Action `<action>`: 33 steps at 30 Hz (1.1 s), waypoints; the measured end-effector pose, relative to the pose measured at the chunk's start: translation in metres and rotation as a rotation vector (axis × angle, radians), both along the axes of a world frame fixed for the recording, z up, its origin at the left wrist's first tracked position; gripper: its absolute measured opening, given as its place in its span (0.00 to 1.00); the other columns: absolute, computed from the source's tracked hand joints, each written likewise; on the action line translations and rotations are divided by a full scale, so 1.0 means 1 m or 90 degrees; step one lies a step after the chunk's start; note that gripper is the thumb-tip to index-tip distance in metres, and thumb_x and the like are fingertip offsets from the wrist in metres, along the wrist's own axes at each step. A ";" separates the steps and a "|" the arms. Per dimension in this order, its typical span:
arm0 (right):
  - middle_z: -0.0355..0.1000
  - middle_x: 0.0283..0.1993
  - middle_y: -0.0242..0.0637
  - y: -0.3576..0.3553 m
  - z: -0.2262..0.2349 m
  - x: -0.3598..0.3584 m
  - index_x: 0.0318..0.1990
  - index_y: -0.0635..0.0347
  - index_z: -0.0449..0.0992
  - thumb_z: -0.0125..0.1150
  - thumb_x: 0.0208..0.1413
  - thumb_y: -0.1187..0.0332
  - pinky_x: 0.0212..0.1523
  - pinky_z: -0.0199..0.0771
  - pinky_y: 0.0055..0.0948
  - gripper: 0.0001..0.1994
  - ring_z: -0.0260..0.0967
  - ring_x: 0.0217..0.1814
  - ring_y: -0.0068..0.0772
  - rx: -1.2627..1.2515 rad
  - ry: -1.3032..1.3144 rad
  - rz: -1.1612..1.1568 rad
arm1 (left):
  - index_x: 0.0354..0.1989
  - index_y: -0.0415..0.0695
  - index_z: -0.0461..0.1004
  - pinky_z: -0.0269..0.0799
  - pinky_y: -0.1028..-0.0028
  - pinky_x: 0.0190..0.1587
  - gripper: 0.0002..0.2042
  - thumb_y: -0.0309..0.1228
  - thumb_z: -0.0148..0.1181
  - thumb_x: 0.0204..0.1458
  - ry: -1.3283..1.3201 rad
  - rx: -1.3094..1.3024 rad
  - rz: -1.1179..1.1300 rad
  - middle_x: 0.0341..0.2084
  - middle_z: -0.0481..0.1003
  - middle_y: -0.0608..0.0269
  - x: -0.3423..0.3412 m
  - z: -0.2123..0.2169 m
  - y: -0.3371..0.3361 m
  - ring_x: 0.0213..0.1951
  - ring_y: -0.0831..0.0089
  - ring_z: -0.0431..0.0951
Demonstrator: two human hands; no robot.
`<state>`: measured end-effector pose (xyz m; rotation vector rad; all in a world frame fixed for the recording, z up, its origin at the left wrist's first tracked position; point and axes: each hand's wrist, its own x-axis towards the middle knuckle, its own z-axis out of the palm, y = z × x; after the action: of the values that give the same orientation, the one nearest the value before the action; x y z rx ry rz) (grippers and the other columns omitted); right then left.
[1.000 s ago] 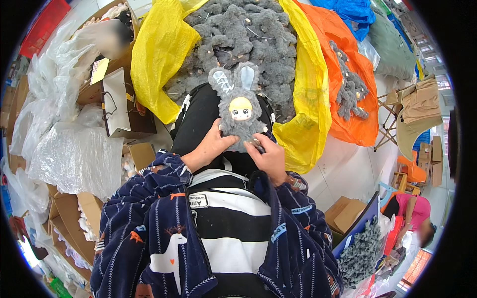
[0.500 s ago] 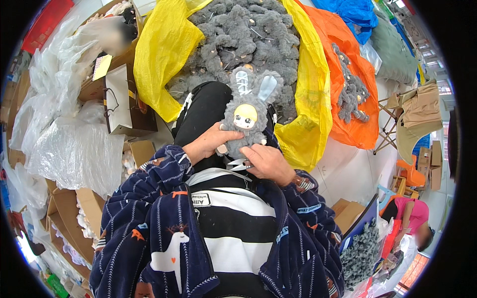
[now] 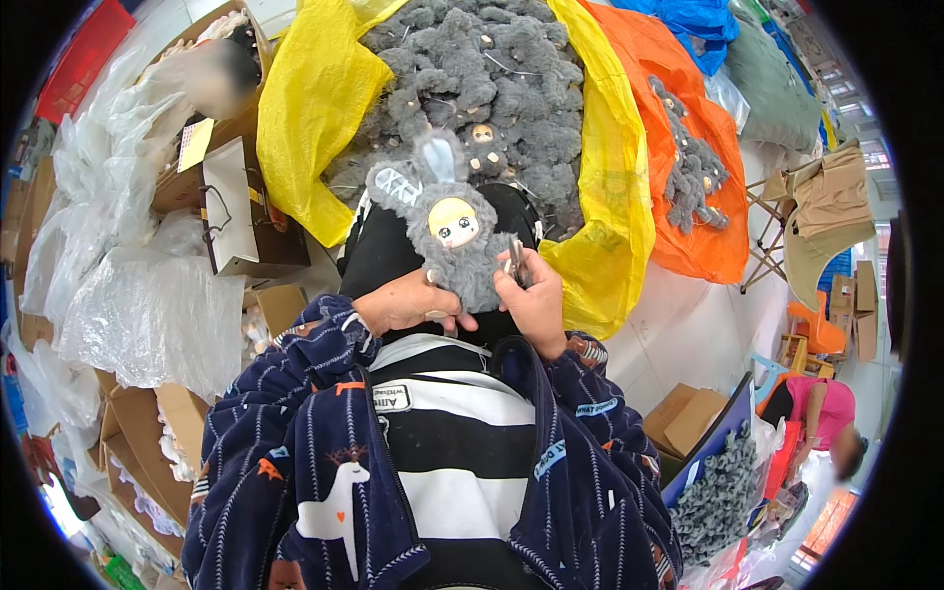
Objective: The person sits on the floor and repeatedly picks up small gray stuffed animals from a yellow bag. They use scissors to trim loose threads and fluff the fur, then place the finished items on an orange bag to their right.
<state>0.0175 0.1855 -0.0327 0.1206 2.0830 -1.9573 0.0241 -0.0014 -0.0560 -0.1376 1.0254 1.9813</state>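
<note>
A grey plush bunny doll (image 3: 466,273) with long ears and a doll face under a yellow forehead piece rests upright over my lap, its ears pointing away from me. My left hand (image 3: 411,301) grips it low on its left side, fingers curled round the fur. In my right hand (image 3: 534,303) is a pair of small scissors (image 3: 518,264), held against the doll's right side with the metal part upward. How far the blades are apart is hard to make out.
Beyond my knees a yellow sack (image 3: 313,108) lies spread with many grey plush dolls (image 3: 482,79). An orange sack (image 3: 715,251) with more dolls is to its right, near a folding chair (image 3: 836,202). Cardboard boxes (image 3: 152,433) and clear plastic (image 3: 147,315) crowd the left. A person (image 3: 824,413) bends at far right.
The doll has tilted, its ears swinging left. My left hand has shifted lower on it. My right hand has moved up and right, turning the scissors from pointing left to pointing upward.
</note>
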 end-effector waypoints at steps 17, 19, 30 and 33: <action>0.67 0.24 0.33 -0.005 0.008 0.005 0.38 0.56 0.73 0.61 0.43 0.73 0.22 0.66 0.24 0.12 0.67 0.22 0.26 0.359 0.537 0.318 | 0.54 0.45 0.55 0.61 0.66 0.53 0.25 0.24 0.51 0.44 0.083 0.169 0.485 0.45 0.66 0.61 -0.025 0.001 -0.005 0.50 0.68 0.66; 0.71 0.28 0.33 -0.001 0.007 0.014 0.39 0.57 0.72 0.61 0.44 0.75 0.24 0.67 0.21 0.12 0.66 0.23 0.20 0.141 0.350 0.148 | 0.55 0.45 0.55 0.60 0.64 0.54 0.26 0.24 0.49 0.43 0.042 0.259 0.460 0.47 0.66 0.59 -0.026 -0.012 -0.011 0.50 0.66 0.66; 0.66 0.47 0.42 -0.011 -0.007 0.002 0.51 0.70 0.62 0.65 0.41 0.73 0.53 0.60 0.26 0.27 0.62 0.51 0.27 0.054 0.187 0.025 | 0.54 0.40 0.57 0.64 0.67 0.52 0.26 0.18 0.57 0.44 0.175 0.022 0.417 0.48 0.66 0.58 -0.019 0.000 0.028 0.49 0.67 0.68; 0.67 0.45 0.40 -0.012 -0.012 0.002 0.49 0.67 0.63 0.64 0.42 0.74 0.50 0.62 0.24 0.24 0.63 0.49 0.25 0.107 0.247 0.042 | 0.53 0.41 0.58 0.63 0.68 0.52 0.26 0.18 0.57 0.44 0.195 -0.013 0.464 0.47 0.66 0.59 -0.017 -0.010 0.029 0.49 0.68 0.68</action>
<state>0.0198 0.1730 -0.0444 -0.3160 2.4549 -1.8812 0.0076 0.0279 -0.0655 -0.2506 1.3159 2.7101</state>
